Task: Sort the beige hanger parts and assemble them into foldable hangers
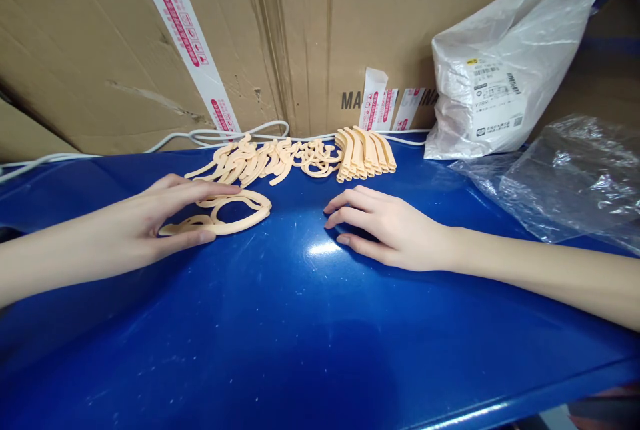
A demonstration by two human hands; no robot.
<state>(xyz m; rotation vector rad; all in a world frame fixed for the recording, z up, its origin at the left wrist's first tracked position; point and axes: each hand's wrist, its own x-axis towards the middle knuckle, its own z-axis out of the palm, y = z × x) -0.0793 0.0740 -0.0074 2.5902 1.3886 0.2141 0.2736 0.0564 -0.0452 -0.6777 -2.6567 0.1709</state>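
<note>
My left hand [165,213] lies around a set of beige plastic pieces that look like folded hangers [250,218], flat on the blue table. Its thumb rests along their near edge and its fingers along the far edge, and the palm hides part of them. On the bare table to the right, my right hand [383,223] is open, palm down, with slightly bent fingers apart and nothing in them. Just beyond the hands are loose beige parts: wavy curved arms [255,160], a heap of small hooks [317,158] and a neat row of curved arms [365,153].
A big cardboard box [305,37] stands along the table's back edge, with a white cable [200,139] before it. At the back right are a white plastic bag [495,77] with a label and a crumpled clear bag [565,177]. The blue table [300,337] reaches towards me.
</note>
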